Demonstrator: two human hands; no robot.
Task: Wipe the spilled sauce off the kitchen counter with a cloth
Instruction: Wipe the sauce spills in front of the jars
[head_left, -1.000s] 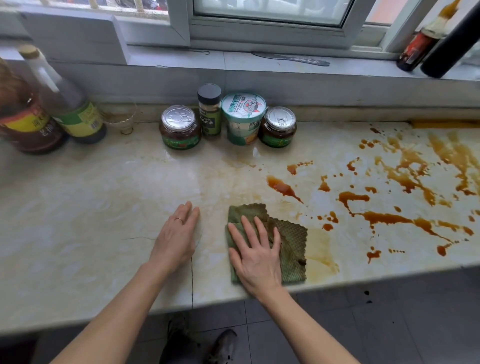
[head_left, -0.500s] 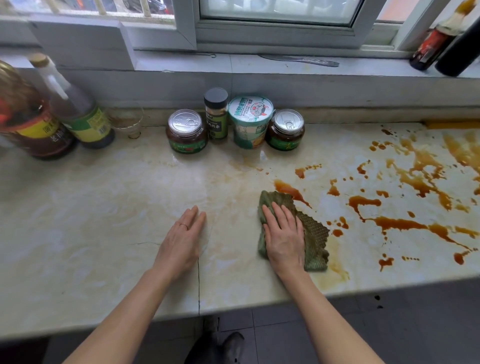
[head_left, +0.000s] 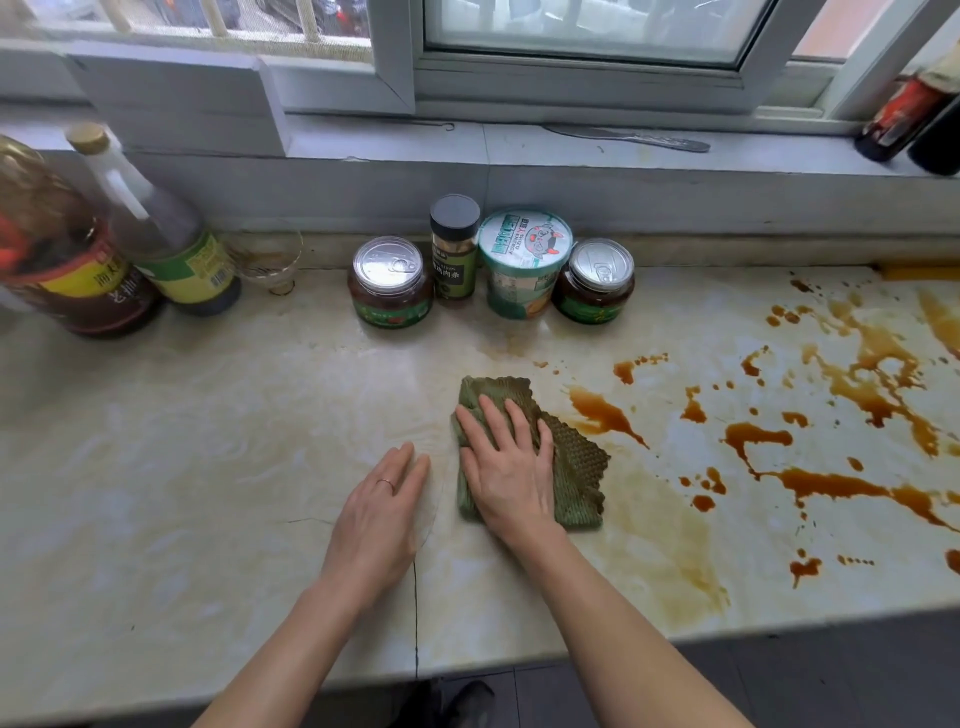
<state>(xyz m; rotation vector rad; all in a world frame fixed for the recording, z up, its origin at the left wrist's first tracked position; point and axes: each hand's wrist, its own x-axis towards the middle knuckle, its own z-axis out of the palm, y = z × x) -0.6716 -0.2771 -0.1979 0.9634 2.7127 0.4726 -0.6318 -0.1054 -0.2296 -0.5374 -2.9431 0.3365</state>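
Green cloth (head_left: 574, 470), waffle-textured and folded, lies mid-table on the pale marbled stone table (head_left: 156, 467), just left of the nearest brown sauce (head_left: 602, 413) puddle. More sauce splatters well out to the right.

Right hand (head_left: 506, 467) lies flat on the cloth, its fingers (head_left: 488, 415) straight and slightly spread, pressing down. Left hand (head_left: 382, 514) rests palm-down on bare stone beside it, fingers together, with a thin ring (head_left: 385, 483).

Back row:
- two squat glass jars (head_left: 389, 283) with pull-tab lids and green labels
- a dark-capped spice jar (head_left: 453, 249) with Chinese characters
- a mint paper cup (head_left: 522, 265) whose lid reads "ENERGY"
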